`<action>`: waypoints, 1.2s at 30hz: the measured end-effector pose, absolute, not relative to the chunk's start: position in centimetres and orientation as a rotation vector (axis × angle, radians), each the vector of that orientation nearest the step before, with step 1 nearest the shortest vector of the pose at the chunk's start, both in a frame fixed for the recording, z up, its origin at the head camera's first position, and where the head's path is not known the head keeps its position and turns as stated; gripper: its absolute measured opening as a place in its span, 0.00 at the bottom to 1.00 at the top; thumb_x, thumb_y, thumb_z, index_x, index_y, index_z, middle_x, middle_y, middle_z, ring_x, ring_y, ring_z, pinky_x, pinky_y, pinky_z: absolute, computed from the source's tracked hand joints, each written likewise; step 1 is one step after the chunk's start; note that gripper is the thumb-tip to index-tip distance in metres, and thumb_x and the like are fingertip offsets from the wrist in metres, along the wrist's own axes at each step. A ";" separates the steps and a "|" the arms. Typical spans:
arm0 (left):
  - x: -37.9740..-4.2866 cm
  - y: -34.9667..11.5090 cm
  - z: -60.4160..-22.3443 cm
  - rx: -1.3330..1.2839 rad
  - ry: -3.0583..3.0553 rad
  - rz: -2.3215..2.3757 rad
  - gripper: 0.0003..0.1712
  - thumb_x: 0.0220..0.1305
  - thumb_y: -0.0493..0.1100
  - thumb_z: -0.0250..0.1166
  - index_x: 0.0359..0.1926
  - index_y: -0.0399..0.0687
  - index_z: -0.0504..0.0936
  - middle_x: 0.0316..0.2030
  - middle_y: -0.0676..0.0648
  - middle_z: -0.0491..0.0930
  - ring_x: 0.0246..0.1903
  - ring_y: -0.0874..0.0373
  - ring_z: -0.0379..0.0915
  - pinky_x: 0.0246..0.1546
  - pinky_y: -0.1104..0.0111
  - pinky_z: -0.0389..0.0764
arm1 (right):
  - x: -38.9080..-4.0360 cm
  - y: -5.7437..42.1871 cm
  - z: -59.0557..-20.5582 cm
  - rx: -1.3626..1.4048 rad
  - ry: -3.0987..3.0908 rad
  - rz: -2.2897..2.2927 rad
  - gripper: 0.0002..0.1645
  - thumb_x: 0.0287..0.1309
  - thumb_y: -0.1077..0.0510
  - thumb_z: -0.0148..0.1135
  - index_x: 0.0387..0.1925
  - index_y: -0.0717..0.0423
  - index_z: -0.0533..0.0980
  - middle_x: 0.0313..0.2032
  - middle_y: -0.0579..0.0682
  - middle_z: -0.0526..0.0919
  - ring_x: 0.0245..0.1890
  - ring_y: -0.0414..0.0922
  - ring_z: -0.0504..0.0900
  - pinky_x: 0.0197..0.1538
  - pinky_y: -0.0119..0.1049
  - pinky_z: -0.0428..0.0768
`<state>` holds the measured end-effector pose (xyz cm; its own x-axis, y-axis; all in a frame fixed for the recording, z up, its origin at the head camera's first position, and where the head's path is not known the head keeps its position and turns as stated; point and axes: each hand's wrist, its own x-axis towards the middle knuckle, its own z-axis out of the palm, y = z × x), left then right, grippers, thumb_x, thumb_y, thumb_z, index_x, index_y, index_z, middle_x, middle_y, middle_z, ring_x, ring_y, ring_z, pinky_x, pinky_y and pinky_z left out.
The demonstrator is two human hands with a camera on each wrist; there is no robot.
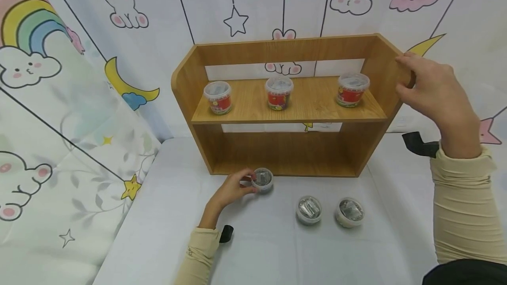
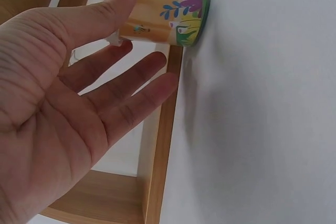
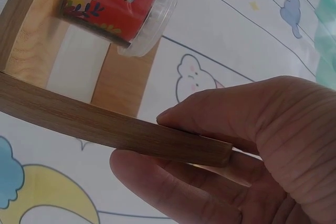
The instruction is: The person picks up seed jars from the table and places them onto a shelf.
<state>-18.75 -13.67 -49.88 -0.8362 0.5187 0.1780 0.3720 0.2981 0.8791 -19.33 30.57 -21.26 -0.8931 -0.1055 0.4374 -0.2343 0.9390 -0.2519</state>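
Note:
My left hand (image 1: 231, 190) pinches a small clear-lidded tub (image 1: 263, 179) at its left side, by the shelf's lower front edge. In the left wrist view, the thumb lies against that tub (image 2: 163, 17), whose label is orange with leaf pictures; the other fingers spread below. My right hand (image 1: 437, 93) grips the right side panel of a two-tier wooden shelf (image 1: 285, 52). The right wrist view shows the panel (image 3: 115, 127) between thumb and fingers. Along the upper tier stand three red-labelled tubs, left (image 1: 219, 100), middle (image 1: 278, 96) and right (image 1: 350, 93).
Two more tubs, one (image 1: 309, 210) near the middle and another (image 1: 350, 212) to its right, stand on the white table (image 1: 269, 254) in front of the shelf. Behind hangs a cloth (image 1: 170, 21) with cartoon prints. A black object (image 1: 467, 272) shows at bottom right.

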 end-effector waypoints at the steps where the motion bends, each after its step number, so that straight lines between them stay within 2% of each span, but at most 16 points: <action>1: -18.7 -13.7 -49.9 0.835 2.416 1.579 0.24 0.53 0.28 0.73 0.51 0.36 0.76 0.46 0.37 0.78 0.53 0.35 0.75 0.49 0.41 0.77 | -19.3 30.5 -21.3 0.246 -2.670 0.423 0.34 0.58 0.70 0.53 0.68 0.70 0.62 0.60 0.73 0.69 0.46 0.73 0.74 0.43 0.68 0.76; 10: -18.8 -13.7 -49.8 0.819 2.495 1.494 0.22 0.54 0.33 0.74 0.49 0.42 0.77 0.44 0.48 0.79 0.51 0.45 0.77 0.47 0.57 0.82 | -19.4 30.4 -21.1 0.256 -2.662 0.411 0.34 0.59 0.70 0.52 0.67 0.71 0.62 0.60 0.73 0.69 0.46 0.74 0.74 0.42 0.68 0.76; 23: -18.2 -13.8 -49.8 0.795 2.557 1.477 0.22 0.54 0.34 0.75 0.49 0.45 0.78 0.42 0.51 0.79 0.49 0.50 0.79 0.44 0.65 0.83 | -19.5 30.5 -21.3 0.240 -2.672 0.412 0.34 0.59 0.70 0.53 0.68 0.71 0.62 0.60 0.73 0.69 0.47 0.74 0.73 0.43 0.69 0.76; 36: -17.6 -14.2 -49.5 0.739 2.648 1.445 0.21 0.52 0.35 0.76 0.46 0.46 0.78 0.40 0.52 0.80 0.47 0.52 0.79 0.42 0.65 0.83 | -19.5 30.7 -21.4 0.247 -2.663 0.416 0.34 0.59 0.70 0.52 0.67 0.72 0.62 0.65 0.72 0.65 0.47 0.75 0.73 0.43 0.69 0.76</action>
<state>-17.64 -14.20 -49.49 -0.8861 0.4225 0.1907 0.3890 0.4539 0.8017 -19.51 30.72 -21.38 -0.8910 -0.1067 0.4413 -0.2362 0.9390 -0.2498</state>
